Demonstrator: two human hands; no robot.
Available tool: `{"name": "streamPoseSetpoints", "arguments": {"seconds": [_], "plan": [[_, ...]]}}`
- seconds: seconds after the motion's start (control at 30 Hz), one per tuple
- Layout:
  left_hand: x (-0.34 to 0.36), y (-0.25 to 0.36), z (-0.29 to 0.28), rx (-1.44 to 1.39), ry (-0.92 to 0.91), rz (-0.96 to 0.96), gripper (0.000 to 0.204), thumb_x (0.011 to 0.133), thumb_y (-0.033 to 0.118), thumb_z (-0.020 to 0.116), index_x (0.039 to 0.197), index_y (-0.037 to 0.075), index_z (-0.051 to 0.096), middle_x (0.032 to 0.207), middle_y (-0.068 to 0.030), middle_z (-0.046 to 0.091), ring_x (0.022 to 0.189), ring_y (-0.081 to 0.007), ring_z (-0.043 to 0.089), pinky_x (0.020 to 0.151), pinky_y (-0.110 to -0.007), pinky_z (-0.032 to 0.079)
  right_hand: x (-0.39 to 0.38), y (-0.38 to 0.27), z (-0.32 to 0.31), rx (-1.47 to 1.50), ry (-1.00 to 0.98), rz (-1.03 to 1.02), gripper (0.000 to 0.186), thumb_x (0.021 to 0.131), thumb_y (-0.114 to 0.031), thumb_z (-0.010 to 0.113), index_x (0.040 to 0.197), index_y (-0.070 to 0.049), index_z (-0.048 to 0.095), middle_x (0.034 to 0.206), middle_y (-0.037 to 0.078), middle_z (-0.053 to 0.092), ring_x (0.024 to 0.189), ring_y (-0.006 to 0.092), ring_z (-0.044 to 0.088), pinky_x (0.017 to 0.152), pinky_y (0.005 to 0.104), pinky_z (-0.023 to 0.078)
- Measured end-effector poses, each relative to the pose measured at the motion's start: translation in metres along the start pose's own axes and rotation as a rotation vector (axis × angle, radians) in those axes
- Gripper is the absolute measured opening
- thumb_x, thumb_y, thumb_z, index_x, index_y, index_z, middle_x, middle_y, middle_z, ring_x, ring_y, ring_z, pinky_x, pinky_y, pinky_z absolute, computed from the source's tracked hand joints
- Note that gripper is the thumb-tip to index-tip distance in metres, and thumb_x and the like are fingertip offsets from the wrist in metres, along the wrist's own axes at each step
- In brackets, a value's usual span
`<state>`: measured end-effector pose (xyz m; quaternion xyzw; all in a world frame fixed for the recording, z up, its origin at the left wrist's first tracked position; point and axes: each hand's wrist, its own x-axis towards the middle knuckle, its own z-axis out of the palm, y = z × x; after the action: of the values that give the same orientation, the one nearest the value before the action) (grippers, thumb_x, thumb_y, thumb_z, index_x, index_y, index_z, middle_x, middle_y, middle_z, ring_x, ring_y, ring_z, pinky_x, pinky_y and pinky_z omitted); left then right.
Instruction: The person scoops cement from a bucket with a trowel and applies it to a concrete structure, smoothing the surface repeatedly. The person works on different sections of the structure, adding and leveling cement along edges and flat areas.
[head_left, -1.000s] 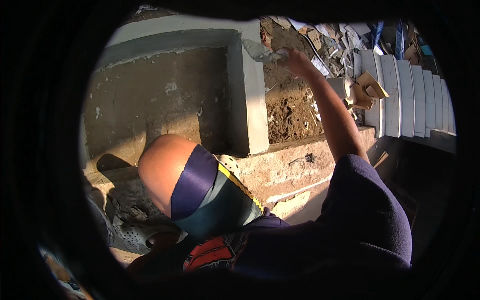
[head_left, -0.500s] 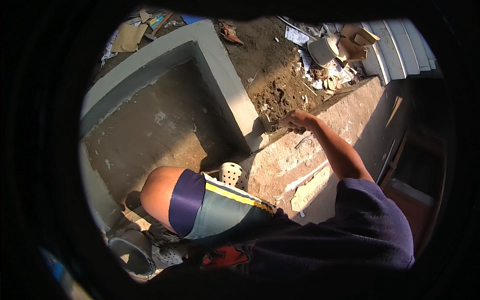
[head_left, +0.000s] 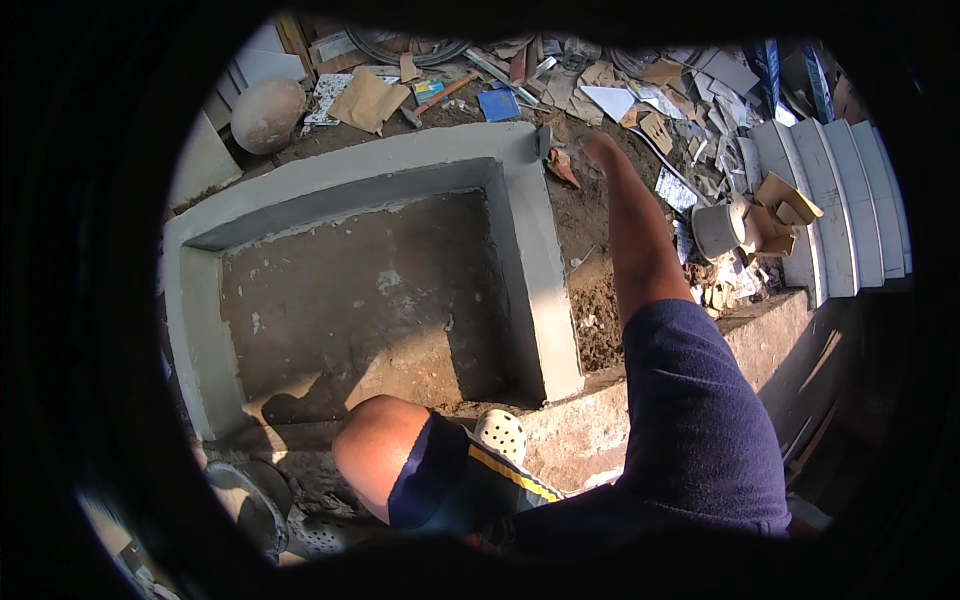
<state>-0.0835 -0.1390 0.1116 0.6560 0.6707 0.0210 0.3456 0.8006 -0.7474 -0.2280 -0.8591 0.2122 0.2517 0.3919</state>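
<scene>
My right arm reaches away to the far right corner of a low rectangular wall (head_left: 558, 290) coated in smooth grey cement. There my right hand (head_left: 592, 158) is closed on a small flat trowel (head_left: 546, 142), whose blade stands against the outer face of the wall. The hand is small and partly blurred, so its separate fingers are hard to make out. Just beside the hand, a reddish-brown scrap (head_left: 562, 170) lies on the soil. Inside the wall is a flat, rough cement floor (head_left: 340, 270), partly sunlit. My left hand is out of view.
A bucket (head_left: 248, 500) stands at lower left, near my white perforated clogs (head_left: 501, 434). Beyond the wall lie a hammer (head_left: 440, 100), a blue sheet (head_left: 498, 105) and paper scraps. A pale pot (head_left: 718, 230), a torn cardboard box (head_left: 785, 215) and steps (head_left: 840, 210) are at right.
My right hand and the trowel have moved from the near end of the right-hand wall to its far corner, with the arm stretched further out. The view has shifted, showing more ground beyond.
</scene>
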Motion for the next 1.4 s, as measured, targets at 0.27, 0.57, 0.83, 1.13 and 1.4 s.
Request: {"name": "streamPoseSetpoints", "arguments": {"seconds": [0.27,0.57,0.83,1.13,1.4], "plan": [[0.016,-0.059,0.000,0.237,-0.212,0.089,0.059,0.105,0.025,0.063,0.157,0.004,0.045,0.163,-0.0247,0.033,0.135,-0.0345,0.056,0.111,-0.044,0.049,-0.001,0.011,0.003,-0.184,-0.041,-0.083,0.023,0.102,-0.025,0.058,0.108,-0.011,0.075,0.081,0.005,0.066,0.065,0.0188,0.061,0.054,0.0327,0.051],[0.045,-0.029,0.062,0.172,-0.318,0.058,0.051,0.104,0.027,0.061,0.149,0.006,0.050,0.155,-0.0212,0.041,0.128,-0.0337,0.059,0.104,-0.045,0.051,-0.051,0.095,0.002,-0.424,-0.200,-0.148,0.022,0.095,-0.016,0.056,0.079,-0.004,0.064,0.059,0.013,0.063,0.042,0.0218,0.058,0.039,0.0409,0.043],[0.085,-0.051,0.084,0.088,-0.375,0.002,0.044,0.103,0.028,0.058,0.142,0.007,0.054,0.147,-0.0182,0.049,0.121,-0.0329,0.062,0.098,-0.046,0.053,-0.207,0.230,0.002,-0.421,-0.287,0.051,0.037,0.105,-0.017,0.055,0.070,-0.003,0.057,0.057,0.009,0.060,0.043,0.0176,0.060,0.038,0.0413,0.047],[0.129,-0.112,0.096,-0.187,-0.373,-0.152,0.038,0.102,0.030,0.056,0.134,0.009,0.059,0.139,-0.0147,0.057,0.114,-0.0321,0.065,0.091,-0.046,0.056,-0.353,0.285,-0.015,-0.271,-0.175,0.359,0.034,0.102,-0.033,0.065,0.084,-0.005,0.066,0.067,0.006,0.060,0.045,0.0146,0.051,0.039,0.0336,0.034],[0.164,-0.155,0.106,-0.523,-0.352,-0.423,0.034,0.102,0.031,0.054,0.126,0.010,0.064,0.131,-0.0116,0.064,0.108,-0.0313,0.068,0.085,-0.047,0.058,-0.471,0.195,0.004,0.094,0.190,0.197,0.030,0.105,-0.032,0.069,0.094,-0.009,0.053,0.061,-0.002,0.041,0.043,0.0114,0.038,0.038,0.0326,0.027]]}}
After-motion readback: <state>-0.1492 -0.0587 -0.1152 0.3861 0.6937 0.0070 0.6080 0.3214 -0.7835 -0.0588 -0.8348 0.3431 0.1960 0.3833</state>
